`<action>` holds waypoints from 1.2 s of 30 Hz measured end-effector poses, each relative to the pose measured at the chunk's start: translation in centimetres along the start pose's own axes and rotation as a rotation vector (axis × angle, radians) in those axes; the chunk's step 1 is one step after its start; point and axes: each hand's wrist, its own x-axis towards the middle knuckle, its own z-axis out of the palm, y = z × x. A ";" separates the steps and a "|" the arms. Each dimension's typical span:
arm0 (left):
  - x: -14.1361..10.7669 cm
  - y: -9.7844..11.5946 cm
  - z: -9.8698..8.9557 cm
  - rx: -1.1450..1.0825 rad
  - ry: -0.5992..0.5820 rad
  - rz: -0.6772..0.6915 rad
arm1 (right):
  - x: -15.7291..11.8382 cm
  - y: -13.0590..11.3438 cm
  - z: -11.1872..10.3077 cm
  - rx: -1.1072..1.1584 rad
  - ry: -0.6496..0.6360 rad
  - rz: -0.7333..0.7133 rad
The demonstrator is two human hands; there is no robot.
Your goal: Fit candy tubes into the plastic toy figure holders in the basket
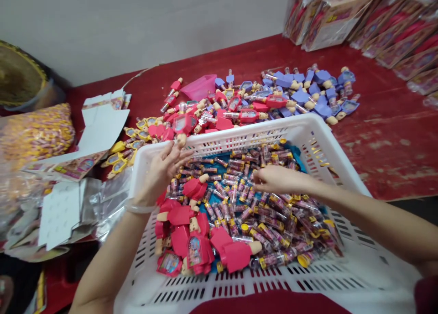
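**Well, fingertips right at the capsule heap!**

Look at that right hand, held low, its fingers together at the clear yellow-capped plastic tubes heaped in a white slotted plastic basket; clamped on one? I couldn't tell. Good tight fingertip work there! The left hand hung by the rim, fingers spread apart, near bright red toy figures. Beyond, blue toy figures lay on a red-covered table.

Tube labels too small to read; cartons cut off top right.
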 end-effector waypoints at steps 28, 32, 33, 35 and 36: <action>-4.5 -4.0 4.6 -0.070 -0.740 -0.487 | 0.5 -2.1 3.7 0.199 0.239 -0.161; -5.0 -2.1 4.6 0.085 -0.785 -0.359 | 0.0 -2.6 3.0 0.247 0.230 -0.133; -5.1 -1.9 4.6 0.152 -0.731 -0.313 | 0.0 -2.7 3.0 0.246 0.253 -0.136; -5.4 -1.6 4.7 0.298 -0.615 -0.227 | -0.1 -2.8 3.1 0.228 0.307 -0.160; -5.5 -1.5 4.8 0.362 -0.569 -0.184 | -0.1 -2.7 3.2 0.205 0.331 -0.175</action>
